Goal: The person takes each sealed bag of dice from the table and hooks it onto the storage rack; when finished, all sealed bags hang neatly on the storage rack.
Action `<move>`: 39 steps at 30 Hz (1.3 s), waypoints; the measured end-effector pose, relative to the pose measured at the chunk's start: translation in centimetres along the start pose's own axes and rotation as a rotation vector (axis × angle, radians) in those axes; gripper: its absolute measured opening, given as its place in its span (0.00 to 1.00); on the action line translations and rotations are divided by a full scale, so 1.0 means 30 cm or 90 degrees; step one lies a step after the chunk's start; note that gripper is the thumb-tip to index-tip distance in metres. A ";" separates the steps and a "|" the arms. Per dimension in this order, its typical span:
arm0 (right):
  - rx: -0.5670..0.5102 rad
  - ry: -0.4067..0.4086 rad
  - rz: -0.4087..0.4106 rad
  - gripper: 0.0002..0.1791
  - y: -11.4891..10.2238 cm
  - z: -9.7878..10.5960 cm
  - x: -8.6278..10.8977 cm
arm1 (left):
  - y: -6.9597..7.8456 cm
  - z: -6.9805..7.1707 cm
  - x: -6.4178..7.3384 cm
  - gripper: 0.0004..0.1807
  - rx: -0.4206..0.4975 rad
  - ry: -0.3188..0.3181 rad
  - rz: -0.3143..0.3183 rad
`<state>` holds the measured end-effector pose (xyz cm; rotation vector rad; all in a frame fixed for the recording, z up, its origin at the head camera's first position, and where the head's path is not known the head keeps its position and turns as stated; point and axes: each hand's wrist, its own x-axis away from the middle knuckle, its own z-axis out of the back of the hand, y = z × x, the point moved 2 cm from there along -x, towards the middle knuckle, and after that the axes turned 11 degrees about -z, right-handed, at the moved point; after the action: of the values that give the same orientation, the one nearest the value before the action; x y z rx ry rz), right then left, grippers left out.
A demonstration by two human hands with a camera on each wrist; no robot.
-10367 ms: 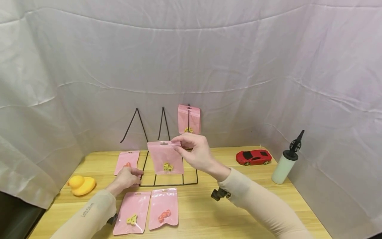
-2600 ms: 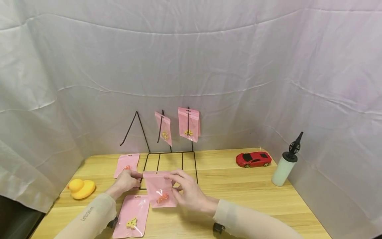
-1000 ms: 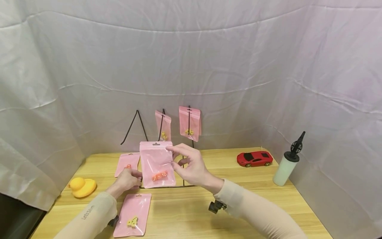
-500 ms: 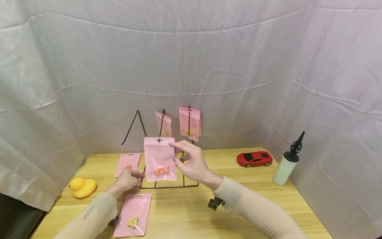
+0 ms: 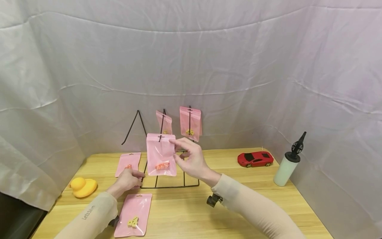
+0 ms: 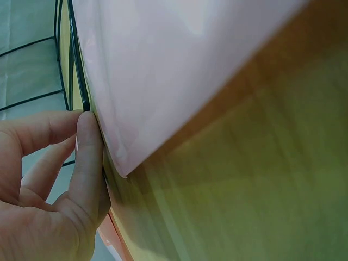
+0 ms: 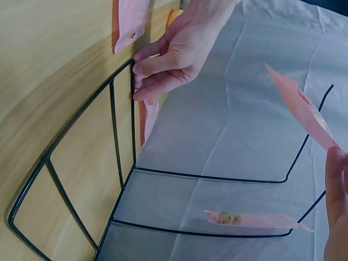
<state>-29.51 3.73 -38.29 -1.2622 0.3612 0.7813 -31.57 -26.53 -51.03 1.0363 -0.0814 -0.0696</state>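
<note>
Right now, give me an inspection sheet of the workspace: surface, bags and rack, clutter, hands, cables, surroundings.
Surface: wooden table.
Rack: on the table, three hooks.
Middle hook: back bag hangs on it; held bag, containing red dice, is at its tip, which appears to pass through it.
Right hook: hanging bags.
Flat on the table: red-dice bag, yellow-dice bag.
Clutter: duck, car, pump.
Left hand: pinches the rack's side.
Right hand: pinches the held bag's edge.
Cables: nothing seen.
Surroundings: grey curtain behind and beside the table.
</note>
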 end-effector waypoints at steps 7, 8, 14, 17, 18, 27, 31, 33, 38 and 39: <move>0.014 0.014 0.007 0.31 0.020 -0.006 -0.025 | 0.002 0.002 0.001 0.27 0.001 0.001 0.002; 0.017 0.018 0.008 0.31 0.023 -0.007 -0.028 | 0.002 0.002 0.001 0.27 0.002 0.003 0.004; 0.039 0.043 0.016 0.32 0.033 -0.014 -0.048 | 0.001 0.003 0.000 0.26 0.002 0.001 0.009; 0.036 0.051 0.018 0.31 0.040 -0.018 -0.057 | -0.001 0.004 0.002 0.27 0.001 -0.003 0.007; 0.034 0.052 0.018 0.31 0.044 -0.019 -0.060 | -0.001 0.004 0.001 0.27 0.001 -0.003 0.008; 0.045 0.064 -0.020 0.33 0.063 -0.027 -0.079 | -0.006 -0.001 -0.003 0.26 -0.002 -0.004 0.007; 0.049 0.074 -0.041 0.34 0.071 -0.033 -0.092 | -0.007 0.001 -0.004 0.26 0.003 -0.006 0.007; 0.053 0.079 -0.051 0.35 0.075 -0.036 -0.098 | -0.009 0.002 -0.004 0.26 0.006 -0.008 0.007; 0.071 0.093 -0.065 0.35 0.087 -0.043 -0.112 | -0.005 0.003 -0.001 0.26 0.005 -0.010 0.002; 0.076 0.096 -0.066 0.35 0.089 -0.045 -0.115 | -0.004 0.002 -0.001 0.25 0.006 -0.008 0.004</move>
<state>-33.55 1.61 -38.37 -1.2211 0.4541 0.5704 -31.60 -26.63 -51.10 1.0449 -0.0962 -0.0698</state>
